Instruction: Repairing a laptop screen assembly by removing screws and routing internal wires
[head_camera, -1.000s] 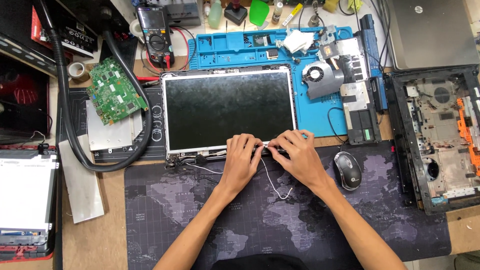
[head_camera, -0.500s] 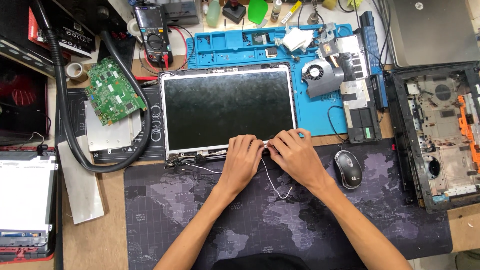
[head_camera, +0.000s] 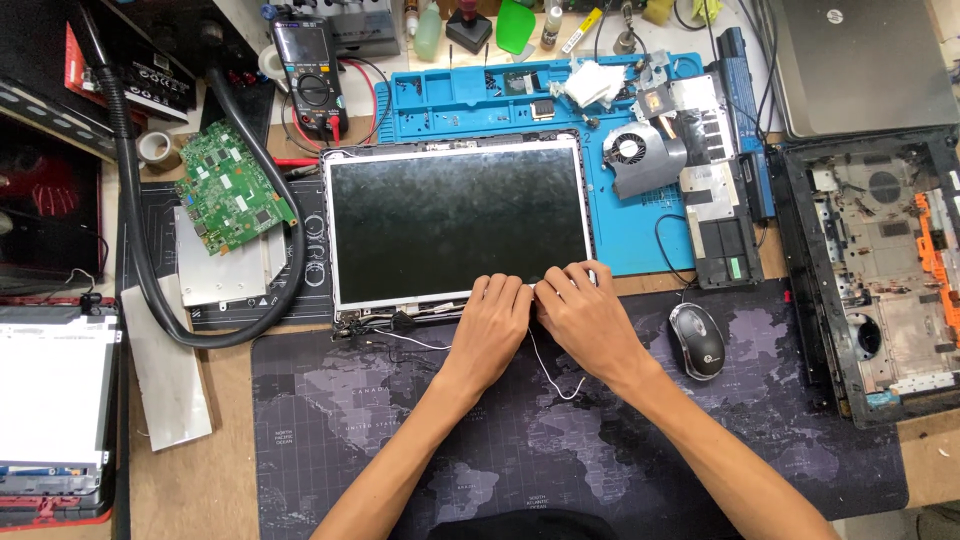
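**Two hands at the lower edge of a bare laptop screen**

Two stacked closed devices (head_camera: 55, 400) lie at the far left edge of the bench. Next to them a black flexible hose (head_camera: 140, 260) curves around a green circuit board (head_camera: 232, 198) resting on a silver metal plate (head_camera: 215, 268). Above these sits a black multimeter (head_camera: 312, 80) with red and black leads.

In the middle lies the laptop screen panel (head_camera: 455, 215), dark face up, partly on a blue work mat (head_camera: 470, 95) and with its near edge reaching a dark desk mat printed with a world map (head_camera: 400, 430). The left hand (head_camera: 492, 325) rests palm down at the panel's lower edge, fingers together and pressed flat against the frame. The right hand (head_camera: 585, 315) sits just beside it, touching it at the fingertips; its fingers are curled and pinched close at the same edge, though what they clamp is too small to make out. A thin white wire (head_camera: 548, 372) trails from between the hands down onto the desk mat.

Further right, a cooling fan (head_camera: 640, 155) and metal shields lie on the blue mat, a black mouse (head_camera: 697, 340) sits near the right wrist, and an opened laptop base (head_camera: 880, 270) lies at the far right below a closed grey laptop (head_camera: 860, 60).
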